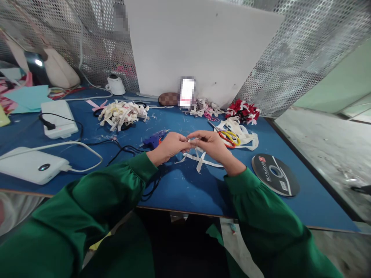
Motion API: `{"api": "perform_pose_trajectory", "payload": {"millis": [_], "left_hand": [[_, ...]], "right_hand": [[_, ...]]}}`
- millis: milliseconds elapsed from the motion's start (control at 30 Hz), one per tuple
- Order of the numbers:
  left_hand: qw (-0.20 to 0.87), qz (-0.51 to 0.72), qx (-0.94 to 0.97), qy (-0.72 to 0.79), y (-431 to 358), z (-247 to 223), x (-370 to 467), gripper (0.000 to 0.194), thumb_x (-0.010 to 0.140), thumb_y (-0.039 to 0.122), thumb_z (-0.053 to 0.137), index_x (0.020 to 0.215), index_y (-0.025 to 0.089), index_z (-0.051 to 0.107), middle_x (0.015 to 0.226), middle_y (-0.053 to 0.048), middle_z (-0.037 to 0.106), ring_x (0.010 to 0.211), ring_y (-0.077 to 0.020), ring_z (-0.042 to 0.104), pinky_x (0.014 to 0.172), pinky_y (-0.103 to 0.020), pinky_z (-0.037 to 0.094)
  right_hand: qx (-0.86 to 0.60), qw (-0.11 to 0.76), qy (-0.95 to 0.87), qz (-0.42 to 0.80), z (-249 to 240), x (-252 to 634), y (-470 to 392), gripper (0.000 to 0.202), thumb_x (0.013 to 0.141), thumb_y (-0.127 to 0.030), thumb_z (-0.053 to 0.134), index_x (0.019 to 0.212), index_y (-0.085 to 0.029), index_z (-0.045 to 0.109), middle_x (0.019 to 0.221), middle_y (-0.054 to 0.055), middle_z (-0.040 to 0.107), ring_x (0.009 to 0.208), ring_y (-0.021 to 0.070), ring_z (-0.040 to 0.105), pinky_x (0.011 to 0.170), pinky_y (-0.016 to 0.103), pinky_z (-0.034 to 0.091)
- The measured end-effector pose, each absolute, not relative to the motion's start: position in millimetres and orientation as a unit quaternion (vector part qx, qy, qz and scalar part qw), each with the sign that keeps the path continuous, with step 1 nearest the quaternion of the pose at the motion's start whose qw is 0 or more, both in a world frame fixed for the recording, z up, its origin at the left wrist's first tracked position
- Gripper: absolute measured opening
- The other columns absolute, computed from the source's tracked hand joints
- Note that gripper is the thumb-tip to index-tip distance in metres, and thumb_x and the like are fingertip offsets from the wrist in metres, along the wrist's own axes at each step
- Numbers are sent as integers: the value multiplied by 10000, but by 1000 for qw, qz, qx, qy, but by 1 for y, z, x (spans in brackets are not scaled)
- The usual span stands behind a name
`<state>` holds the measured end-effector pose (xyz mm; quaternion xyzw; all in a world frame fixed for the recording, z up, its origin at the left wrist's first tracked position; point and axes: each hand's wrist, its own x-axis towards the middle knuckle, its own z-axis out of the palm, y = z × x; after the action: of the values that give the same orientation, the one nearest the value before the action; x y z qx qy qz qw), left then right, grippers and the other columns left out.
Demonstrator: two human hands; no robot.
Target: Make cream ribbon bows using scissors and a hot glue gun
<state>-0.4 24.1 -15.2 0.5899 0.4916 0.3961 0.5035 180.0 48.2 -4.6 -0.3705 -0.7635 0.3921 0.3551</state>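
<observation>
My left hand [173,146] and my right hand [211,145] meet above the middle of the blue table, fingertips pinched together. Between them is a cream ribbon [201,159], its loose ends hanging below my right hand toward the tabletop. The fingers hide most of the held part. Just behind my left hand lies a blue glue gun [153,140], its nozzle pointing to the back right. Scissors [231,138] with red and yellow handles rest on a heap of cream ribbon [249,139] to the right of my right hand.
Ribbon bundles [123,114] and a red-white one [242,111] lie at the back, near a lit phone [187,92]. At left are a white power bank [31,166], a white power strip [59,117] and black cables. A black ribbon spool [261,170] lies at right.
</observation>
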Motion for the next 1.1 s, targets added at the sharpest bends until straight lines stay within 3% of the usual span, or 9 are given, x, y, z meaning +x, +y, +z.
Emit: {"api": "perform_pose_trajectory", "payload": {"millis": [267,400,600,867,1100], "left_hand": [[516,370,606,478,21,-11,2,286,643,343,808,499,145,660,512,-30,577,511,-111,485,536,-259,377],[489,360,632,482,22,-14,2,302,674,339,775,495,147,627,513,-17,570,516,-106,481,537,-252,356],[450,363,651,491,23,-15,0,340,718,412,742,533,144,644,530,-15,586,530,-113,499,534,-250,358],[495,451,562,485,14,-12,14,330,665,419,800,542,142,669,542,-11,608,534,-99,501,562,-246,401],[498,476,559,461,16,-19,17,337,679,445,797,577,147,677,573,-7,600,579,-106,500,601,-259,399]], "right_hand": [[-313,317,-764,466,-5,185,50,133,826,-306,664,903,-205,704,706,-20,598,625,115,472,595,280,341],[-320,306,-762,473,-6,185,51,122,802,-299,664,773,-182,661,685,-18,600,636,116,484,605,275,352],[-373,376,-741,413,-10,177,49,139,803,-289,642,722,-181,615,643,-30,548,596,105,437,571,269,324],[-406,526,-643,381,-20,166,43,131,804,-263,626,706,-208,560,620,-41,490,578,108,404,560,274,328],[-407,515,-645,391,-20,166,45,152,808,-287,639,704,-206,562,620,-41,490,583,106,415,564,276,334]]}}
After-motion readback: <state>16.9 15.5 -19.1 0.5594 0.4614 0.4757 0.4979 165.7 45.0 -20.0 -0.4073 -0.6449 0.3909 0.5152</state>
